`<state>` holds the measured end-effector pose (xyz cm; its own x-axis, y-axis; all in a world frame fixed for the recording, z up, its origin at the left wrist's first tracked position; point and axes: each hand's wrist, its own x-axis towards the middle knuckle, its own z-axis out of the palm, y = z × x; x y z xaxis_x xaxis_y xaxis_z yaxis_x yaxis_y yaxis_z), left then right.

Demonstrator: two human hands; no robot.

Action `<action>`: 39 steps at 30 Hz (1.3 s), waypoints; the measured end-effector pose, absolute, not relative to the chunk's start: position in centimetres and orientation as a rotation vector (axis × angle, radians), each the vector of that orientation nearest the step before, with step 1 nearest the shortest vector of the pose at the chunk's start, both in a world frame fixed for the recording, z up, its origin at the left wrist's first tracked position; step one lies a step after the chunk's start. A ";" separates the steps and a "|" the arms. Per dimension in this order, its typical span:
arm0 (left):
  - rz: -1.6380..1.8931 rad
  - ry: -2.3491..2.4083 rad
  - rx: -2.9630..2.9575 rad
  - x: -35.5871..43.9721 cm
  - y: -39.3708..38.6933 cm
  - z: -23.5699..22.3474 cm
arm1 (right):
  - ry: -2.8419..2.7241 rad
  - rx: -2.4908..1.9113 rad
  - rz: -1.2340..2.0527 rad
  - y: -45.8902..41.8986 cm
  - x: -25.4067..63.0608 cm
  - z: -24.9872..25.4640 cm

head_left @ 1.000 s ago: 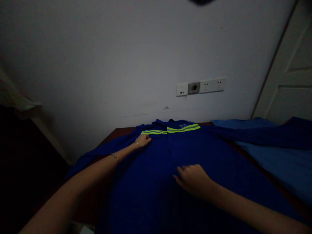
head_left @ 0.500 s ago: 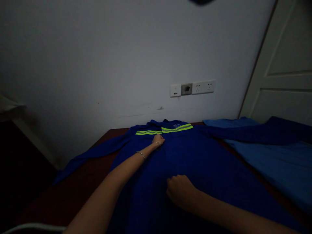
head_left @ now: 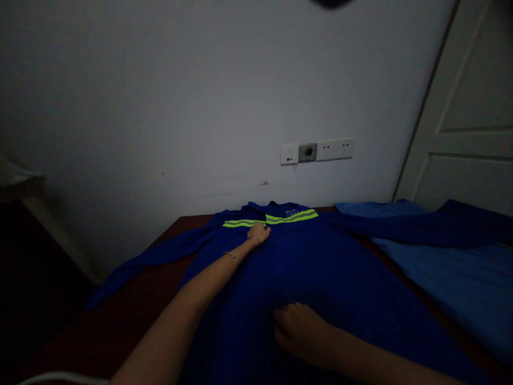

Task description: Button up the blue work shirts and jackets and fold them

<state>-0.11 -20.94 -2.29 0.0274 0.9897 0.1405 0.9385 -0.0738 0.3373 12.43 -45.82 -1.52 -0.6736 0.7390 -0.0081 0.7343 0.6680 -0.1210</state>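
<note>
A dark blue work jacket (head_left: 340, 267) lies spread front up, with yellow-green and grey reflective bands across its chest and its collar toward the wall. My left hand (head_left: 258, 232), wearing a thin bracelet at the wrist, is closed on the front edge just under the chest band. Lower down, my right hand (head_left: 298, 326) is curled into a fist on the cloth along the same front line. The fingertips of both hands are mostly hidden, and the jacket's lower part fades into shadow.
The dark red tabletop (head_left: 136, 289) shows at the left, under one sleeve. A lighter blue garment (head_left: 441, 278) lies at the right, partly beneath the other sleeve. Behind the table stands a white wall with sockets (head_left: 334, 150); a pale door (head_left: 468, 144) is at the right.
My left hand has moved right from the jacket's left chest to its centre front. My right hand has come down and nearer, and its fingers have closed. The view has shifted slightly.
</note>
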 end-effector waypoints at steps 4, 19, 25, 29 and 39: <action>0.483 2.099 2.145 -2.1 -19.1 -0.3 | -2.765 -1.237 0.137 -43.3 13.2 -0.4; -0.081 1.677 2.575 -13.1 -27.1 -4.6 | -2.420 -1.781 -0.008 -26.2 23.8 -6.0; -0.087 1.463 2.532 -15.4 -31.8 -3.1 | -2.407 -1.754 -0.129 -26.4 24.4 -7.5; 0.106 1.420 2.540 -19.0 -32.4 -0.7 | -2.422 -1.725 -0.179 -25.8 24.9 -8.4; -0.008 2.327 2.098 -32.5 -27.2 2.8 | -2.482 -1.371 -0.237 -23.5 27.4 -12.1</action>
